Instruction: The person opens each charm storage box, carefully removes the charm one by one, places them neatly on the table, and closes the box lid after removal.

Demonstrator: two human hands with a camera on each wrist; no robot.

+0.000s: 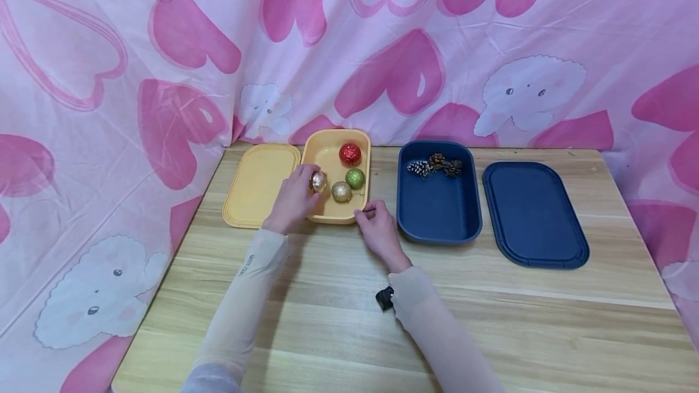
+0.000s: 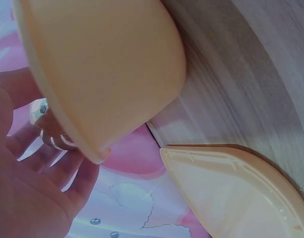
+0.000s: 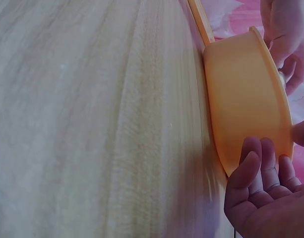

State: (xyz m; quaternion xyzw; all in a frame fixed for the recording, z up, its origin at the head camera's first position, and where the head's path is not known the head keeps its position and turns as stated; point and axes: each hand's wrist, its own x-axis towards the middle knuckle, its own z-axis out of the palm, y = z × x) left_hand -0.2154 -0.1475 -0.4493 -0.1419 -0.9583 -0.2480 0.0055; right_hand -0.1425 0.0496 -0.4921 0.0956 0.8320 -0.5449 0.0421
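In the head view my left hand (image 1: 293, 200) holds a shiny rose-gold bauble (image 1: 318, 181) over the left side of the yellow box (image 1: 330, 220). The left wrist view shows that bauble (image 2: 53, 125) among the fingers, partly hidden behind the box wall (image 2: 117, 64). Inside the box lie a red bauble (image 1: 350, 154), a green glitter bauble (image 1: 355, 179) and a gold glitter bauble (image 1: 341, 191). My right hand (image 1: 379, 229) pinches the box's near right corner. In the right wrist view its thumb is at the rim and its fingers (image 3: 251, 153) lie against the outer wall.
A yellow lid (image 1: 259, 187) lies flat left of the yellow box. On the right stands a dark blue box (image 1: 439, 214) with several pinecones (image 1: 436, 161) at its far end, and beyond it a blue lid (image 1: 537, 217). A pink heart-print cloth (image 1: 388, 77) hangs behind the wooden table (image 1: 327, 314).
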